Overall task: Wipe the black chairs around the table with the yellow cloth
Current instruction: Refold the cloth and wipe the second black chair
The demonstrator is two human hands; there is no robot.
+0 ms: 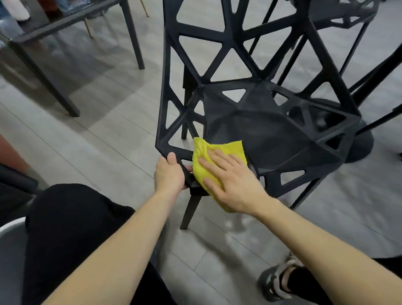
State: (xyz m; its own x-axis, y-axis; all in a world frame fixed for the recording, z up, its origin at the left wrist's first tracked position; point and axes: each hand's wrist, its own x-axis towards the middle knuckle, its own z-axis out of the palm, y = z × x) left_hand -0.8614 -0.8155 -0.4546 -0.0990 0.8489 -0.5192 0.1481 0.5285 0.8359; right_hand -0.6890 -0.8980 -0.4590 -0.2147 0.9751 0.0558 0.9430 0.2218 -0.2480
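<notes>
— Why is your left hand (169,174) on the chair at all, if the other one does the wiping?

— It steadies it. I grip the front corner of the black chair (264,123), thumb over the top of the frame and fingers curled underneath, so the seat doesn't skate across the grey floor (99,144) when I push.

— And the right hand (231,181)?

— Flat and spread, fingers straight, pressing the yellow cloth (209,160) onto the front edge of the seat. The cloth lies bunched under my palm, right beside the corner I hold, with one flap reaching up onto the seat surface. A flat palm covers more plastic than a pinch would.

— Why start at that edge?

— It's nearest me; I'm crouched low in front of it. I judge most of the seat and the open lattice backrest remain to be done.

— Other chairs?

— A second black chair (338,16) stands behind this one, and parts of others show at the right. The black table (81,10) with bottles on it sits off to my left, well apart.
</notes>
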